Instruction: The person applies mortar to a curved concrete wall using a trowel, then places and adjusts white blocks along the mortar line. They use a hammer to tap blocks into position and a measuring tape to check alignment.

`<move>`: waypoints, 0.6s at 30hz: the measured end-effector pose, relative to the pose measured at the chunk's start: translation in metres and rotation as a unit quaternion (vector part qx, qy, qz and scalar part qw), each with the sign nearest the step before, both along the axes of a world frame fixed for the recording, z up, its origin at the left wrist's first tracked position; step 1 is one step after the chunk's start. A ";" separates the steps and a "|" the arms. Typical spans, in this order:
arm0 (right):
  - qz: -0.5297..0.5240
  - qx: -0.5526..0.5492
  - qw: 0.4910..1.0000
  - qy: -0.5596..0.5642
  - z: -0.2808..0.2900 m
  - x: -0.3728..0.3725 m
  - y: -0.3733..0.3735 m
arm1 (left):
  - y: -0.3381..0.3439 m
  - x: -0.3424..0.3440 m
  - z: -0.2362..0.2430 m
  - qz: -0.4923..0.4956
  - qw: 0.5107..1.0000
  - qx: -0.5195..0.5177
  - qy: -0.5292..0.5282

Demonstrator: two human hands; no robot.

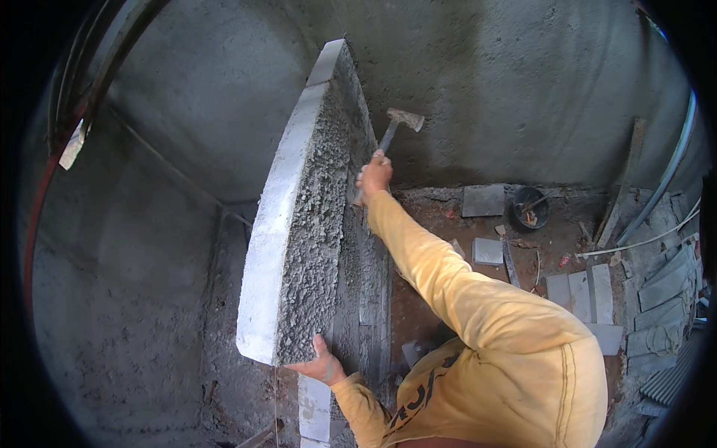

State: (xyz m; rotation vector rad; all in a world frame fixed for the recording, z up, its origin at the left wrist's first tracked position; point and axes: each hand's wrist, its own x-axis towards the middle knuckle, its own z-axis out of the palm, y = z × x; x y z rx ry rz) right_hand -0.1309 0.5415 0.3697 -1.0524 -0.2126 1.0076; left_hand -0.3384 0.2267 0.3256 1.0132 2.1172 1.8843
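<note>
Evidently the right hand has its fingers wrapped round the handle of a hammer, whose head points up and away, beside the far part of a block wall. The left hand is at the wall's near lower corner, thumb up against the rough mortar; whether it grips the edge or merely steadies itself there, I cannot tell. The wall rises through the middle of the view, its pale edge toward the left.

A hard or off-centre blow could crack a block or shake the mortar loose, since its coat looks coarse and perhaps poorly bonded. The right knuckles seem close enough to the wall to scrape if the swing strays, and a slack grip could let the hammer fly toward the black bucket or the loose block on the floor.

The left fingertips are partly hidden at the corner, the yellow sleeve covers much of the floor, and the fisheye rim darkens the sides. Depth is hard to judge, so the hammer's clearance from the wall is uncertain.
</note>
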 end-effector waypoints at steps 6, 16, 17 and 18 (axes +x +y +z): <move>0.146 -0.073 0.982 -0.092 -0.015 -0.017 0.001 | 0.001 0.002 0.002 0.014 0.998 0.001 0.060; 0.163 -0.060 0.980 -0.099 -0.027 -0.018 -0.013 | 0.003 -0.003 -0.008 0.029 0.996 -0.001 0.087; 0.138 -0.078 0.981 -0.109 -0.028 -0.015 -0.015 | 0.003 -0.004 -0.008 0.031 0.997 -0.007 0.066; 0.131 -0.085 0.981 -0.119 -0.030 -0.014 -0.016 | 0.004 -0.003 -0.008 0.024 0.996 0.006 0.083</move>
